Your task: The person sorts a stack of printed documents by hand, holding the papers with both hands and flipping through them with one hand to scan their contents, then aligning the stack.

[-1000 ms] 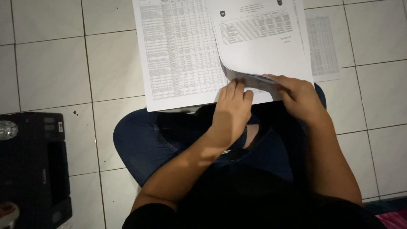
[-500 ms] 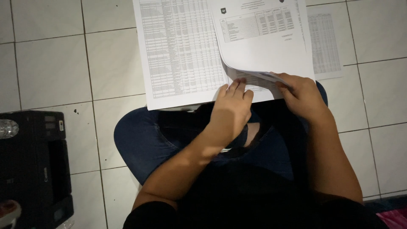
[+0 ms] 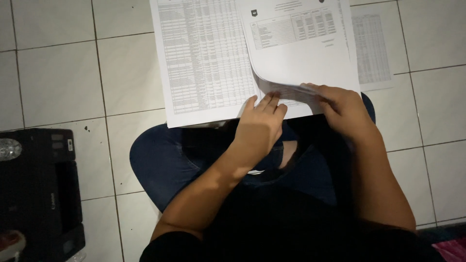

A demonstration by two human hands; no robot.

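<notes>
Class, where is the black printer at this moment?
The black printer sits on the white tiled floor at the lower left of the head view, beside the person's left knee.

There is one view only, from the camera on my head. It looks almost straight down over my chest and lap to the tiled floor (image 3: 58, 82). It sits close: my forearms fill the lower half, and my left hand (image 3: 259, 127) and right hand (image 3: 345, 109) meet at the papers (image 3: 208, 63) near the top edge. A black printer (image 3: 36, 194) is cut off at the left.
</notes>
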